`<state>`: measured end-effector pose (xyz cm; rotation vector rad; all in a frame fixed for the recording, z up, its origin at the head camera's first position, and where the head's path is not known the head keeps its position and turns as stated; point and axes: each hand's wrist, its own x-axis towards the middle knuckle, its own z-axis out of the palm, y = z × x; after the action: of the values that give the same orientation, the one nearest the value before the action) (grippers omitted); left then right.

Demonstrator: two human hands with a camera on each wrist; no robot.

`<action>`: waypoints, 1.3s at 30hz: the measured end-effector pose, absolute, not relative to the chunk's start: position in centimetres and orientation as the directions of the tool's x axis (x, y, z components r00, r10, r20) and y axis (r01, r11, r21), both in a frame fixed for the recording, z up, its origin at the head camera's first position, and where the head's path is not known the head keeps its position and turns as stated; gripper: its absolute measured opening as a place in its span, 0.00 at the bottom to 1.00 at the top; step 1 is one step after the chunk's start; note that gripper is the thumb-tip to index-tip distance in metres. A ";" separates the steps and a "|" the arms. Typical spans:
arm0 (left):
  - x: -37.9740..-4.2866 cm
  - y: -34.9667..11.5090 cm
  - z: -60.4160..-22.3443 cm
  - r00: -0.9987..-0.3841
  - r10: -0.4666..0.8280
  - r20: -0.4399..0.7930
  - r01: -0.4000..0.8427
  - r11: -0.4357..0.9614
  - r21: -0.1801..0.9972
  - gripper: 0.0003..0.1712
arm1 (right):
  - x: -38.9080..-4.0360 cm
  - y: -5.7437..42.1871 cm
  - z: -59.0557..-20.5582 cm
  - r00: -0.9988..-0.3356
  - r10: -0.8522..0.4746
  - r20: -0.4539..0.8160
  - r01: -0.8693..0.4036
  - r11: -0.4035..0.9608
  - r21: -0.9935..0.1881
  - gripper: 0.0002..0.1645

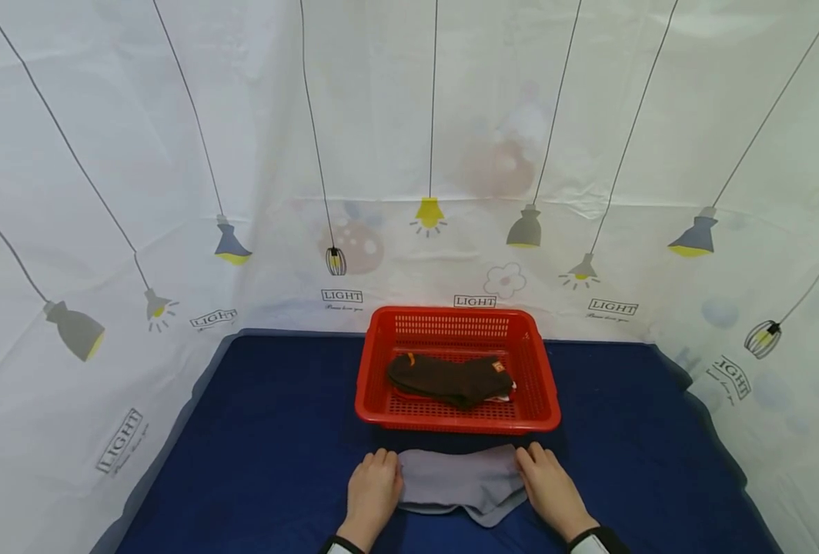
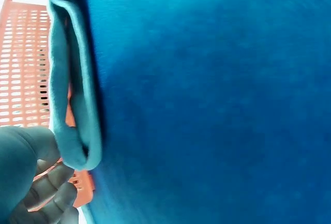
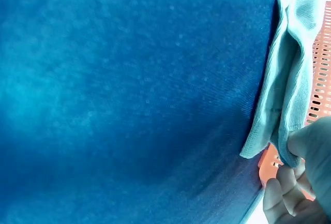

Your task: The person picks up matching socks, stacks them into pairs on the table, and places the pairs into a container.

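A pair of light grey socks, one lying over the other, stretches sideways between my two hands in front of the red basket. My left hand pinches the socks' left end between thumb and fingers; in the left wrist view that end looks folded and rounded. At the opposite end, my right hand pinches the upper layer near the basket side. A lower flap hangs loose beside my right thumb, and the layers part there in the right wrist view.
Just beyond the socks stands a red plastic basket with slotted walls. Dark brown socks with orange marks lie in it, over something red and white. Dark blue cloth covers the table, and a white lamp-printed sheet rises behind and on both sides.
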<state>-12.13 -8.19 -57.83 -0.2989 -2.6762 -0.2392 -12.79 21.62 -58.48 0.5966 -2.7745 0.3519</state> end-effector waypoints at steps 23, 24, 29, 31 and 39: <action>-11.3 -8.3 -57.8 -0.875 0.232 0.424 0.315 0.939 0.136 0.13 | -12.8 21.3 -58.6 -0.859 -0.380 0.344 -0.455 0.874 -0.169 0.17; -11.1 -8.4 -57.7 -0.866 0.248 0.434 0.334 0.933 0.133 0.12 | -12.7 21.2 -58.5 -0.858 -0.389 0.335 -0.463 0.869 -0.175 0.17; -10.4 -8.4 -57.4 -0.831 0.316 0.458 0.402 0.910 0.103 0.13 | -11.9 20.7 -58.4 -0.853 -0.431 0.295 -0.496 0.845 -0.201 0.16; -10.1 -8.4 -57.4 -0.840 0.328 0.431 0.408 0.907 0.104 0.13 | -11.7 20.6 -58.4 -0.856 -0.440 0.271 -0.498 0.841 -0.210 0.15; -9.8 -8.4 -57.6 -0.894 0.334 0.298 0.391 0.907 0.156 0.13 | -11.2 20.4 -58.6 -0.860 -0.454 0.235 -0.503 0.834 -0.229 0.14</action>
<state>-9.75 -8.36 -57.63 -0.5430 -2.8050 -0.3082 -11.15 20.39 -58.56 0.7474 -2.8431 0.4255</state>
